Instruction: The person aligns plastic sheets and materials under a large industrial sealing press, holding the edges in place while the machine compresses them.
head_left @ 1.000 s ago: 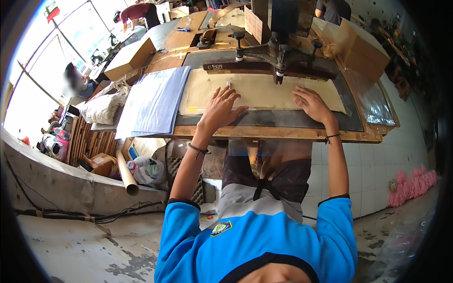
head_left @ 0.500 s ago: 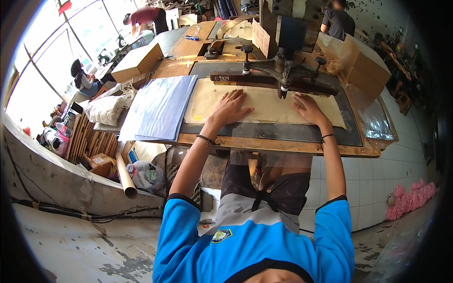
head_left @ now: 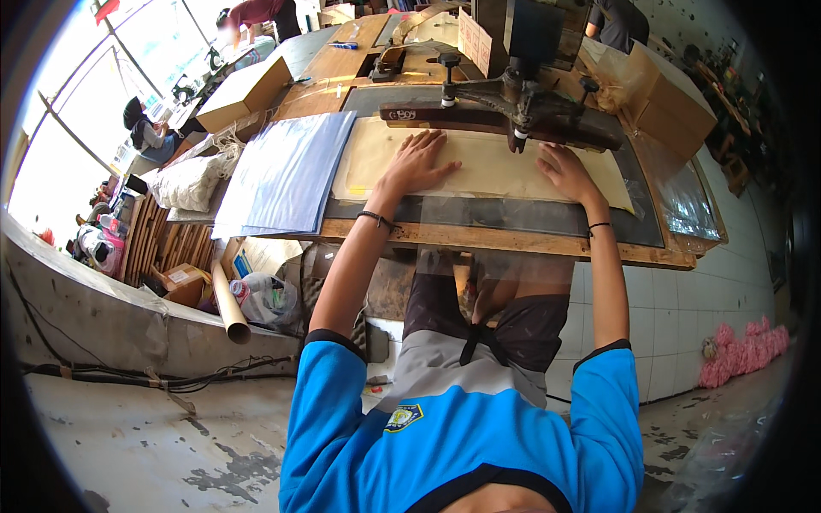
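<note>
Fingers of your left hand [head_left: 419,164] lie spread flat, clutching nothing; just left of them sits the stack of clear sheets [head_left: 285,179], presumably for easy reach. Rightward beneath them runs the tan board [head_left: 487,154], a clear sheet [head_left: 496,214] nearer you, perhaps hand-steadied. Beyond them hangs the press bar [head_left: 466,122]. Your right hand [head_left: 568,173]'s fingers curve loosely, gripping nothing visible.

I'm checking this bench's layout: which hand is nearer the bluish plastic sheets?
Left. The left hand is over the tan panel, just right of the bluish plastic sheets; the right hand is farther right, toward the panel's other end.
</note>
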A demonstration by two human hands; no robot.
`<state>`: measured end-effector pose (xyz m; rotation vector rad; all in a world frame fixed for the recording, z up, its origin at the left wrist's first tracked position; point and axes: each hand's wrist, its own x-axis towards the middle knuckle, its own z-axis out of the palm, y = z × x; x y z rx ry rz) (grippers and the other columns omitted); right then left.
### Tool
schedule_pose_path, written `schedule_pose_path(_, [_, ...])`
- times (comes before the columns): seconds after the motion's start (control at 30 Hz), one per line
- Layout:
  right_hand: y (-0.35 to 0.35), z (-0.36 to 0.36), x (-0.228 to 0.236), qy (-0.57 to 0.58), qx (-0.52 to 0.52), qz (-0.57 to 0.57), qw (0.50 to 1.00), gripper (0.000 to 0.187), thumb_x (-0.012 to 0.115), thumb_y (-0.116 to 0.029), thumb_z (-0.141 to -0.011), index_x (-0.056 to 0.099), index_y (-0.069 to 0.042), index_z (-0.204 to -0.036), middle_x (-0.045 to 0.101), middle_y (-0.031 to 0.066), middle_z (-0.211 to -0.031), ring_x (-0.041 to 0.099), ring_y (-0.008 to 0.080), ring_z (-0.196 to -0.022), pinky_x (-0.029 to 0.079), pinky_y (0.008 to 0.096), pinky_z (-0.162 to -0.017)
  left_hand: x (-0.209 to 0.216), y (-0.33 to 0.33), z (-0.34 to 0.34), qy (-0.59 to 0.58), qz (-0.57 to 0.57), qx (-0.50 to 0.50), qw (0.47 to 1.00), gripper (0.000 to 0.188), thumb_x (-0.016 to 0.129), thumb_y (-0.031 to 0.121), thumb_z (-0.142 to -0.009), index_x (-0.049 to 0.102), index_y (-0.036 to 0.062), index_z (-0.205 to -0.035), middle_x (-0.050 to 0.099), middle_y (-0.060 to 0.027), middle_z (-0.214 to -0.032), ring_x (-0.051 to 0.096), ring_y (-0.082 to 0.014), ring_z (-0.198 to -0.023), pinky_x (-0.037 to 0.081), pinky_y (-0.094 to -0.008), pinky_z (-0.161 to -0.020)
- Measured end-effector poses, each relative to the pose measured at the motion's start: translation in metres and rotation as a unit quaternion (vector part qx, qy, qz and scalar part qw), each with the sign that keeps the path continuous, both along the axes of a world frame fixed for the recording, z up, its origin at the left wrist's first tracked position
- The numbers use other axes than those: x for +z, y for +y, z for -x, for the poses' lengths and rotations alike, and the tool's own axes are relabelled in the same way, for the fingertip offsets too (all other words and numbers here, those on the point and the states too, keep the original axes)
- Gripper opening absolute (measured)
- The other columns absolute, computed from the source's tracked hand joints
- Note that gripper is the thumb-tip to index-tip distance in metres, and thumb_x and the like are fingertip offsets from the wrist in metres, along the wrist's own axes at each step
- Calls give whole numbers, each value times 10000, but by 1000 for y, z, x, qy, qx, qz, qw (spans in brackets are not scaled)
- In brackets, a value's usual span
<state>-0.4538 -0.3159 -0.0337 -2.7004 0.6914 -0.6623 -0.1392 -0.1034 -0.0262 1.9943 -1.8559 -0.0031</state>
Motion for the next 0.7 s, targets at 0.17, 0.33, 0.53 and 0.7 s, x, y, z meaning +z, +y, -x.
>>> schedule_pose_path(0.17, [-4, 4, -4, 13, -10, 11, 1000, 589, 607, -467, -1039, 614, 4, -1393, 566, 224, -1492, 499, 393, -1408, 400, 449, -1180, -1, -5, 0, 8, -8, 4, 1000, 837, 540, 627, -998, 456, 7, -1554, 399, -209, -1647, 313, -353, -1558, 210, -446, -1296])
schedule_pose_path(0.33, [1, 2, 0, 14, -25, -17, 999, 605, 601, -473, -1042, 602, 7, -1410, 559, 229, -1503, 485, 383, -1428, 384, 443, -1194, -2, -6, -4, 4, -5, 5, 1000, 830, 530, 631, -1002, 458, 17, -1556, 407, -203, -1643, 313, -348, -1559, 207, -444, -1298])
schedule_pose_path(0.53, [2, 12, -5, 12, -51, -19, 998, 603, 604, -474, -1041, 598, -9, -1425, 535, 229, -1531, 472, 378, -1444, 376, 441, -1203, 1, -6, 1, 9, -1, 6, 1000, 800, 528, 615, -1008, 474, 29, -1550, 426, -199, -1632, 324, -347, -1553, 208, -448, -1295])
schedule_pose_path(0.7, [6, 10, -2, 7, -52, -19, 998, 583, 612, -461, -1039, 602, -24, -1424, 529, 236, -1533, 477, 383, -1439, 382, 449, -1197, -1, -6, -3, 13, 11, 5, 1000, 760, 542, 587, -1008, 501, 38, -1532, 445, -204, -1619, 340, -353, -1544, 221, -452, -1289])
